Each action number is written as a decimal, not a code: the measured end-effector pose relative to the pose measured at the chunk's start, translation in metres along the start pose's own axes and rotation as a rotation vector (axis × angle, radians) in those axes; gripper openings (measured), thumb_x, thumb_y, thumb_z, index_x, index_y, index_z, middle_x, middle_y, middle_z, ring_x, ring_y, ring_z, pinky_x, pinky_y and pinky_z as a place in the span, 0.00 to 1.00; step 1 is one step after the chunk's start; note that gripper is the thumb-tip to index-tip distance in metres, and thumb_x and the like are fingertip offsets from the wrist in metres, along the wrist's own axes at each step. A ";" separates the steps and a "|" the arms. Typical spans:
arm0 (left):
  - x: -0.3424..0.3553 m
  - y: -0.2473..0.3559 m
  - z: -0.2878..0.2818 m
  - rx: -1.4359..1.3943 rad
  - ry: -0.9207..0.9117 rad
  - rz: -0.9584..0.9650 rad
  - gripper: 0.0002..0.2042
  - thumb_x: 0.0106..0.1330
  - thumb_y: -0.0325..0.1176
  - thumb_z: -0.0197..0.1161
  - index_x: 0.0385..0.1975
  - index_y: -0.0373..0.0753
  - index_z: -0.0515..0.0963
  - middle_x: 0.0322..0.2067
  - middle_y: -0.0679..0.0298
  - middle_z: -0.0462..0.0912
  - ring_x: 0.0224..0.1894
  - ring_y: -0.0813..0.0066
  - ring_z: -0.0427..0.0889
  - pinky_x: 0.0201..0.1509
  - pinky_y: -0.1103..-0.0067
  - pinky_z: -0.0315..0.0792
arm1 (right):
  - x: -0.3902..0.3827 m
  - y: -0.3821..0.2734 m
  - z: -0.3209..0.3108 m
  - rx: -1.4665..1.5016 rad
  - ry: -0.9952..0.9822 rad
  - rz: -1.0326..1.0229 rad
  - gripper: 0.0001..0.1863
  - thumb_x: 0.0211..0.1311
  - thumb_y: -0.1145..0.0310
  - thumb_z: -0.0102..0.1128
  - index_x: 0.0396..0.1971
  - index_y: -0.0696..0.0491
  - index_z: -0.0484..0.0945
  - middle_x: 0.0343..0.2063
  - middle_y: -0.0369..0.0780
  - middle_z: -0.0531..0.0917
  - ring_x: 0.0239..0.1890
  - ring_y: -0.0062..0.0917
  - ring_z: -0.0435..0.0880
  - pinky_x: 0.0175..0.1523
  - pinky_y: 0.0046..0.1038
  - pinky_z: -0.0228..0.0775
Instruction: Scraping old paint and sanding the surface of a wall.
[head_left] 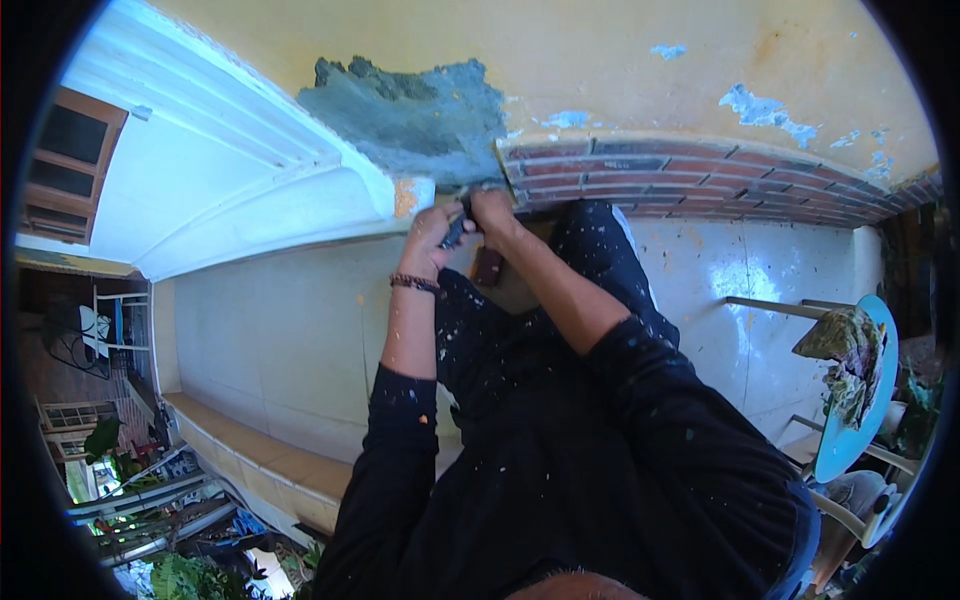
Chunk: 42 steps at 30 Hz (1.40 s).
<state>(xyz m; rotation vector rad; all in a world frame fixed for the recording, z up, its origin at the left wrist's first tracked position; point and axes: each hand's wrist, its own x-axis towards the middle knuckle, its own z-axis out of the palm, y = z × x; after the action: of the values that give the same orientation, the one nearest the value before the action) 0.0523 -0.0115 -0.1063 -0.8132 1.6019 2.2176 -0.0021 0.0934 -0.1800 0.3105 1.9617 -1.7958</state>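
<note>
My left hand is closed around a dark grey, narrow object, whose kind I cannot make out. Close beside it, my right hand has its fingers curled at the foot of the wall; whatever they hold is hidden. Both hands are just below a rough grey patch of wet-looking mortar on the yellow wall. A red-brown block-like piece lies below the hands, between my knees. To the right of the patch runs a band of red brick tiles.
White moulded trim juts out left of the hands. Pale floor tiles spread around me, with a tan step edge at lower left. On the right, a chair with a turquoise seat carries a crumpled cloth.
</note>
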 end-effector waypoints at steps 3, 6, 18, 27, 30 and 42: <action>0.005 0.006 -0.018 0.056 0.035 -0.015 0.06 0.74 0.29 0.57 0.40 0.32 0.77 0.29 0.59 0.82 0.23 0.73 0.80 0.20 0.80 0.70 | -0.026 -0.024 0.016 0.199 0.067 0.152 0.16 0.71 0.66 0.48 0.40 0.62 0.81 0.39 0.55 0.85 0.40 0.42 0.88 0.43 0.41 0.80; 0.004 0.002 -0.004 0.093 0.005 -0.007 0.07 0.74 0.29 0.57 0.39 0.31 0.77 0.28 0.58 0.81 0.23 0.73 0.80 0.19 0.80 0.70 | 0.005 -0.014 0.004 0.150 0.140 -0.060 0.21 0.70 0.61 0.51 0.38 0.68 0.81 0.34 0.59 0.85 0.36 0.50 0.87 0.40 0.45 0.77; -0.025 0.028 -0.016 0.146 -0.101 0.051 0.07 0.73 0.28 0.57 0.40 0.29 0.78 0.31 0.59 0.81 0.23 0.75 0.79 0.17 0.82 0.69 | -0.040 -0.031 0.017 0.249 0.174 0.018 0.22 0.72 0.60 0.52 0.36 0.68 0.81 0.30 0.53 0.85 0.25 0.37 0.87 0.28 0.38 0.76; 0.000 0.025 -0.013 0.059 -0.105 -0.044 0.06 0.71 0.29 0.58 0.37 0.33 0.77 0.27 0.59 0.82 0.23 0.72 0.81 0.19 0.81 0.72 | -0.052 -0.026 0.001 0.336 0.081 -0.094 0.22 0.76 0.59 0.46 0.37 0.64 0.81 0.27 0.47 0.83 0.25 0.35 0.86 0.26 0.38 0.83; 0.016 0.017 -0.013 0.155 -0.072 0.000 0.07 0.71 0.29 0.56 0.36 0.33 0.78 0.27 0.60 0.82 0.22 0.72 0.80 0.19 0.81 0.71 | -0.019 -0.018 -0.001 0.433 0.008 0.046 0.24 0.75 0.62 0.44 0.31 0.71 0.77 0.22 0.50 0.83 0.16 0.38 0.84 0.22 0.37 0.80; 0.001 0.002 -0.006 0.220 0.003 0.073 0.09 0.70 0.30 0.58 0.40 0.31 0.81 0.25 0.61 0.80 0.20 0.76 0.78 0.18 0.82 0.67 | -0.027 0.004 0.009 0.202 0.111 -0.097 0.25 0.74 0.59 0.47 0.34 0.69 0.82 0.27 0.57 0.85 0.24 0.45 0.87 0.31 0.42 0.79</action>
<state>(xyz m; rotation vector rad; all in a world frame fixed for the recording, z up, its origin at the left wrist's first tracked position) 0.0523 -0.0184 -0.1063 -0.7073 1.8632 2.0396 0.0252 0.0889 -0.1709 0.3942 1.9004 -2.0863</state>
